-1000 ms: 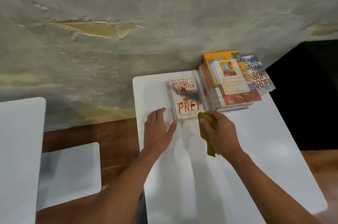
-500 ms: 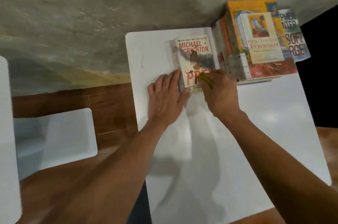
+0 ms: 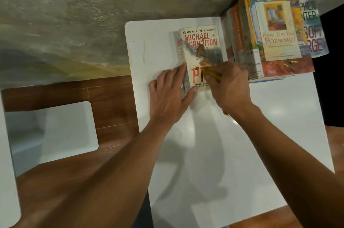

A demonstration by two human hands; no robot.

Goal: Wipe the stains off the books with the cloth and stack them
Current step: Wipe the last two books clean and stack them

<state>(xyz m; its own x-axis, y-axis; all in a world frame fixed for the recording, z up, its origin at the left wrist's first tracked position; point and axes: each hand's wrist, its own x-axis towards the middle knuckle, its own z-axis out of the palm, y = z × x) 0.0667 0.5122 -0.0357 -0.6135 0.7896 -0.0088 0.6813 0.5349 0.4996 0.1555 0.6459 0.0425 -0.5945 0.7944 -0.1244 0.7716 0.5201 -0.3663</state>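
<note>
On a white table [image 3: 260, 134], the right hand [image 3: 230, 88] clutches a crumpled yellow cloth [image 3: 214, 75] against a stained cream paperback [image 3: 202, 48], the left hand [image 3: 167, 95] lying flat just left of it, steadying its spine edge

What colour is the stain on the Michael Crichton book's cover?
Brown, on the cream cover of the Michael Crichton book; the stain shows best in the head view.

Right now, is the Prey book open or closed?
Closed. The Prey book lies flat on the white table, front cover up, with a brown stain on the cover.
</note>
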